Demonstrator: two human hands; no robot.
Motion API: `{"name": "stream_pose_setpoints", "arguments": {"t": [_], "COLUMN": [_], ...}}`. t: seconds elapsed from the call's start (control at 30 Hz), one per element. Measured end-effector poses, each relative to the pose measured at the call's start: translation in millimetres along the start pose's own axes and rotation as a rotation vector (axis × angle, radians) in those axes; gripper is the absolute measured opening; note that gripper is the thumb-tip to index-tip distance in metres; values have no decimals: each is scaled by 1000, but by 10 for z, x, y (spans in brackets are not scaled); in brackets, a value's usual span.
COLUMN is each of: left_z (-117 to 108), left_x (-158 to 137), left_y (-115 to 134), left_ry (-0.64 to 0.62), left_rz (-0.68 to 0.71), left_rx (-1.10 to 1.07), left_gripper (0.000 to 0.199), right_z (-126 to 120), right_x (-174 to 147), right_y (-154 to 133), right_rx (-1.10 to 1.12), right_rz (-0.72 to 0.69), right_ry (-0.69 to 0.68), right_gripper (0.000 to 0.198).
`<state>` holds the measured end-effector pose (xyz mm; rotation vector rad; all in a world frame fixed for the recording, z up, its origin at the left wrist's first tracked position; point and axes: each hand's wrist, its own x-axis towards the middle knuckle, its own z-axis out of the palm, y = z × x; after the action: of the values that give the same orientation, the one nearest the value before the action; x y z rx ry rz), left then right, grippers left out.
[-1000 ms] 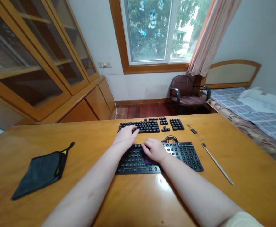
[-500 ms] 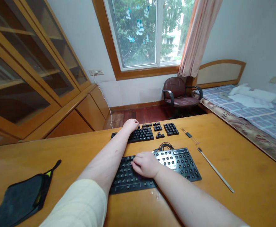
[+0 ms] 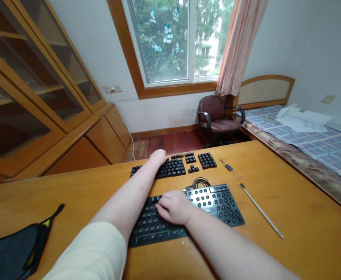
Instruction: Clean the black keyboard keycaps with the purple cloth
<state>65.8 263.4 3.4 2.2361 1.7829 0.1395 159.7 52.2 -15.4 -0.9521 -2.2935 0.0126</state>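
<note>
A black keyboard [image 3: 228, 210] with most of its keycaps off lies on the desk, its bare switch posts showing. Over its left half rests my right hand [image 3: 174, 207], fingers curled and pinched together; whatever they hold is hidden. Beyond the board, loose black keycaps [image 3: 174, 168] are laid out in keyboard order, with a number-pad block [image 3: 207, 160] at the right. My left hand [image 3: 158, 156] reaches to the back row of these keycaps, its fingertips closed together. What is between them is too small to make out. My left forearm covers part of the keycaps.
A coiled cable [image 3: 201, 182] sits behind the keyboard. To the right are a wire keycap puller [image 3: 228, 167] and a thin brush [image 3: 260, 210]. A black pouch [image 3: 15, 249] lies at left on the wooden desk [image 3: 85, 194]. Past the desk stands an office chair [image 3: 217, 116].
The view has shifted slightly to the right, so things sit further left. Both hands stay at nearly the same places, the left by the back keycaps, the right over the keyboard.
</note>
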Motion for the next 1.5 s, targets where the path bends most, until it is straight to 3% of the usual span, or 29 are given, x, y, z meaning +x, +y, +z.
{"name": "stream_pose_setpoints", "arguments": {"t": [0.2,0.33,0.4,0.47,0.57,0.7,0.87,1.07,1.23,1.4,1.5], "left_z": [-130,-308,-361,-372,-295,-42,238,314,360,349,345], "left_x": [-86,-351,-596,-895,-1365,-1896,-2294,-2369,-2323,-2294,-2273], "left_y": [-16,7,17,4,-72,-195,-197,-125,-140,-122,-122], "left_ry": [114,247,284,222,211,268,374,493,454,403,400], "left_rz": [-22,-9,16,66,49,-22,-71,82,167,133,100], "left_rx": [-115,-259,-499,-772,-961,-1011,-871,-684,-683,-793,-847], "left_gripper": [16,27,29,30,32,32,27,24,21,23,30], "right_z": [2,-11,-22,-40,-70,-68,3,10,-24,-42,-11], "right_x": [3,24,39,54,68,67,55,34,45,56,39], "right_y": [3,7,5,-1,-5,20,73,113,126,108,128], "right_rx": [19,41,65,94,138,165,243,353,388,476,550], "right_rz": [26,101,121,116,93,132,255,398,530,463,581], "right_ry": [1,-28,-55,-81,-100,-91,15,183,366,344,321], "right_gripper": [27,24,22,19,17,15,17,12,11,11,12]}}
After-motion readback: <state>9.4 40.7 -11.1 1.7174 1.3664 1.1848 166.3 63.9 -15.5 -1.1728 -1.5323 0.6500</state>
